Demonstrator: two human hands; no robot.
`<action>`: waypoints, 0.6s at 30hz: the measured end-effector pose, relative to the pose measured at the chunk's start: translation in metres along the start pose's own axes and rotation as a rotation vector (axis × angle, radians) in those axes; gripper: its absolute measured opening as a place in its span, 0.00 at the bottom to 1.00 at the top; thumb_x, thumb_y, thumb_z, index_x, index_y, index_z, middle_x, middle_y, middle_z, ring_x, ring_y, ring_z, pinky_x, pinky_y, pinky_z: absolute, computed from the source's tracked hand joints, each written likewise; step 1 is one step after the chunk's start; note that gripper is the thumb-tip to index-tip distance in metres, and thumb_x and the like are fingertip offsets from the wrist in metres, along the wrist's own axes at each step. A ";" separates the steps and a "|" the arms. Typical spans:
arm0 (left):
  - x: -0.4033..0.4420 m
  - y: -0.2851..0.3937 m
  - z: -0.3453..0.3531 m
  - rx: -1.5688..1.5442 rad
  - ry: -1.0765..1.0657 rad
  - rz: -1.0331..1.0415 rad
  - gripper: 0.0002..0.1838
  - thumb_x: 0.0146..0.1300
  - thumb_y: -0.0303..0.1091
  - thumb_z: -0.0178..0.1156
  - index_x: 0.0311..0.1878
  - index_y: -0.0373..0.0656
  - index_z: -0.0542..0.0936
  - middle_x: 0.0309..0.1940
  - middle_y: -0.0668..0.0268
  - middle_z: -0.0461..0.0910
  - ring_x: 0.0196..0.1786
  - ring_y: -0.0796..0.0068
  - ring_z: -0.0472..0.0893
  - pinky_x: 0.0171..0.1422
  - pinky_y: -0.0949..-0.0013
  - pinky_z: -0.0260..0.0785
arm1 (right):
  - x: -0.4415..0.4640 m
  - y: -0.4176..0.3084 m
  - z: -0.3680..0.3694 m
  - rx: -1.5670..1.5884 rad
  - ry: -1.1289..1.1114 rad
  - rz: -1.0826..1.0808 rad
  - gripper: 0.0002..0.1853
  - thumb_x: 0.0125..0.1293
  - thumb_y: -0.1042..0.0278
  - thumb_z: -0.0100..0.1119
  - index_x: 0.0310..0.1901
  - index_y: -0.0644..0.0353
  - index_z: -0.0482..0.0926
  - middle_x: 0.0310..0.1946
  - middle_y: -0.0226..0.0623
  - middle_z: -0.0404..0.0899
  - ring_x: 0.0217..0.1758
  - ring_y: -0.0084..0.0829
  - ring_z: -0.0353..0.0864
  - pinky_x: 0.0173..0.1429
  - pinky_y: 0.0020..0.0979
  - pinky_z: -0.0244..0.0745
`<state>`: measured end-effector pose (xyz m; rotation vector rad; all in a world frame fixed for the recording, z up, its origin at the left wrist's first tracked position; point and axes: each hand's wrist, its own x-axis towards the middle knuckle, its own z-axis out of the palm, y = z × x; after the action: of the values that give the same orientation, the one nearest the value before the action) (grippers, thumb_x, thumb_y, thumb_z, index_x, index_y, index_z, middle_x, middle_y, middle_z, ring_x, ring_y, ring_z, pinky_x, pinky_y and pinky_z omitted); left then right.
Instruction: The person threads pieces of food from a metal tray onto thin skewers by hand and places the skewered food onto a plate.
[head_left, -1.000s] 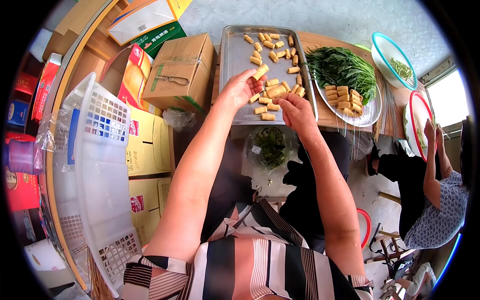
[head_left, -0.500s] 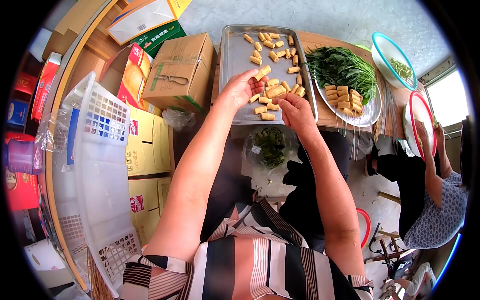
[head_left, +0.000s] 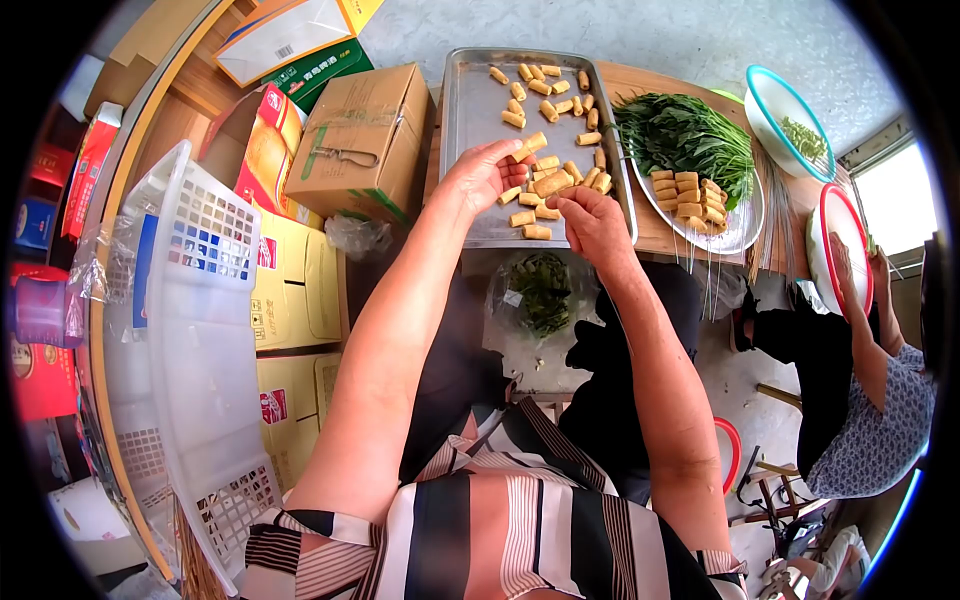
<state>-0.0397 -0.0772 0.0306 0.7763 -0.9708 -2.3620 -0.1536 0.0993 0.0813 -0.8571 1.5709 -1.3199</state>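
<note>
My left hand (head_left: pixel 486 178) is over the metal tray (head_left: pixel 480 110), with thumb and fingers closed on a short yellowish-brown roll (head_left: pixel 530 147) that looks like rolled tofu skin. On the tray's right side, my right hand (head_left: pixel 596 222) is closed in a pinch near the lower rolls. What its fingertips hold, if anything, is too small to make out. Several more rolls (head_left: pixel 537 232) lie loose across the tray, many of them close around both hands.
Right of the tray, a white plate (head_left: pixel 748 225) bears green leafy stalks (head_left: pixel 685 140) and stacked rolls (head_left: pixel 690 198). Thin skewers (head_left: pixel 775 215) lie beside it. A blue-rimmed bowl (head_left: pixel 790 125) stands farther back. Another person's hands reach into a red-rimmed basin (head_left: pixel 832 285). Cardboard boxes (head_left: pixel 355 150) stand left.
My hands have hardly moved, and the left still holds the roll. The other person's hands at the basin have shifted slightly.
</note>
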 end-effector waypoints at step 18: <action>-0.014 -0.010 0.023 0.194 -0.202 -0.028 0.16 0.63 0.42 0.59 0.47 0.40 0.78 0.41 0.63 0.81 0.42 0.72 0.81 0.46 0.68 0.75 | 0.007 0.006 -0.001 0.107 0.065 -0.003 0.09 0.67 0.67 0.51 0.35 0.64 0.77 0.12 0.23 0.65 0.12 0.14 0.58 0.17 0.20 0.51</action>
<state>-0.0468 -0.0516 0.0411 0.6321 -1.2966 -2.4317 -0.1572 0.0942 0.0738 -0.7572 1.5338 -1.4333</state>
